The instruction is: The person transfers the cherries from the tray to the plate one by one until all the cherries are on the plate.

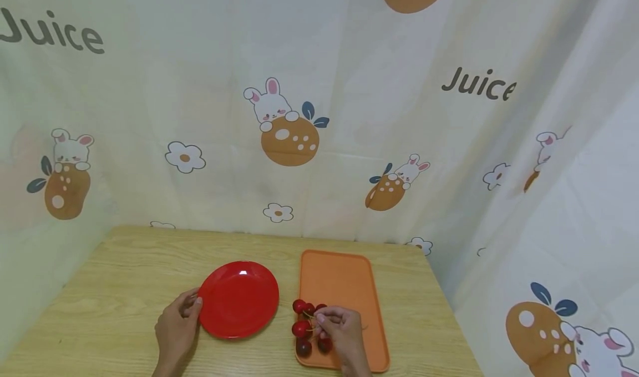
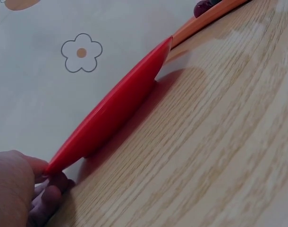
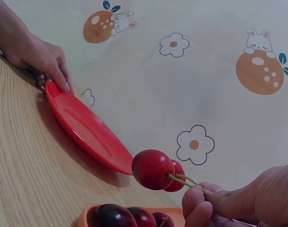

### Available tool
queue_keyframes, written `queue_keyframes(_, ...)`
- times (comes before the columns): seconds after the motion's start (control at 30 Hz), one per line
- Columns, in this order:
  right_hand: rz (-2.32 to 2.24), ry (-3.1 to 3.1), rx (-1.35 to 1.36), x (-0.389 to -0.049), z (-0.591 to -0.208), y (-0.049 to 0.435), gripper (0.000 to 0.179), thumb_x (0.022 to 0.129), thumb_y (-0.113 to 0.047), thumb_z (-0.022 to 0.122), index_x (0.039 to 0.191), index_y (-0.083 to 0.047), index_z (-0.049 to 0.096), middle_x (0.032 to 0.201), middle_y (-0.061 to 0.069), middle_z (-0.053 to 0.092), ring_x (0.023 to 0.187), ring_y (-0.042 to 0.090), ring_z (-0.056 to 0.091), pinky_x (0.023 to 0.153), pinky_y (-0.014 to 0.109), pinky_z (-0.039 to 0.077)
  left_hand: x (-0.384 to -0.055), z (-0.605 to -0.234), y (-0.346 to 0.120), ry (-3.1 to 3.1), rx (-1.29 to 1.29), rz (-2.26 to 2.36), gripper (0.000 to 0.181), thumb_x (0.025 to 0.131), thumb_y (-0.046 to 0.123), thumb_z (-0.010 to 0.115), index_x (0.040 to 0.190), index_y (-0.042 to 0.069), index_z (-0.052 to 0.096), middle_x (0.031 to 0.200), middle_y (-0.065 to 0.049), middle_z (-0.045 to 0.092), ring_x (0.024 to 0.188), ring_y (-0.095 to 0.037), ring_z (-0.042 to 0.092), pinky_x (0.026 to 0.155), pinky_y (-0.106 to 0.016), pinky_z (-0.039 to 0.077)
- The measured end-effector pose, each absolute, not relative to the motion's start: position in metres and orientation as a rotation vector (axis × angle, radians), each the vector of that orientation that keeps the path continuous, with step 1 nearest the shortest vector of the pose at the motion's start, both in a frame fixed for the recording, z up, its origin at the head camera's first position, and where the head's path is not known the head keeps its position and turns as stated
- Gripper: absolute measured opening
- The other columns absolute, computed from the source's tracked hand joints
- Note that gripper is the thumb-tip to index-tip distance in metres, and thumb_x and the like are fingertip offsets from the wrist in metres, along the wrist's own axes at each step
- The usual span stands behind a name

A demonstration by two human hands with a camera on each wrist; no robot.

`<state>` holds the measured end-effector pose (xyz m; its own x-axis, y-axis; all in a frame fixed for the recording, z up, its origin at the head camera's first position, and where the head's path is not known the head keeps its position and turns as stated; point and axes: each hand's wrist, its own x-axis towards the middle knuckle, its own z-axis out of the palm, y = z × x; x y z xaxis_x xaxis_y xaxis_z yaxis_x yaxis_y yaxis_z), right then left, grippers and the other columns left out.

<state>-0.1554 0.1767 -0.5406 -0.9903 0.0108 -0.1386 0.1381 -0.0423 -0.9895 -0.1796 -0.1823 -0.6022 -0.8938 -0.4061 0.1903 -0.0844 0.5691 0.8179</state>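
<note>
My left hand holds the rim of a round red plate between thumb and fingers, at the plate's left side. In the left wrist view the plate sits on its foot on the table. My right hand pinches the green stems of two red cherries. In the right wrist view these cherries hang in front of the fingertips, above the tray. Darker cherries lie at the near end of the orange tray, partly hidden by the right hand.
The tray stands to the right of the plate on a wood-grain table. A pale curtain printed with rabbits, fruit and flowers hangs behind the table and along both sides.
</note>
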Motion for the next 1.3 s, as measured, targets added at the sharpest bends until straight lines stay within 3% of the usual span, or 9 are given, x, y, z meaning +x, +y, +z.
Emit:
queue_keyframes(0.5, -2.163, 2.093, 0.143, -0.159, -0.544, 0.171, 0.021, 0.101, 0.005, 0.071, 0.114, 0.021, 0.071, 0.087, 0.011, 0.081, 0.067, 0.009, 0.073, 0.064, 0.02, 0.058, -0.182, -0.605, -0.183, -2.46, 0.418, -1.259, 0.032, 0.105, 0.016, 0.071, 0.136, 0.008, 0.075, 0.119, -0.018, 0.082, 0.084, -0.016, 0.076, 0.079, -0.032, 0.047)
queue_keyframes(1.3, -2.162, 2.05, 0.107, -0.161, -0.548, 0.161, 0.022, 0.1, 0.006, 0.072, 0.117, 0.02, 0.071, 0.086, 0.013, 0.082, 0.065, 0.01, 0.072, 0.062, 0.02, 0.057, -0.183, -0.606, -0.184, -2.422, 0.39, -1.218, 0.029, 0.104, 0.015, 0.073, 0.132, 0.01, 0.078, 0.114, -0.014, 0.084, 0.076, 0.003, 0.066, 0.076, -0.028, 0.045)
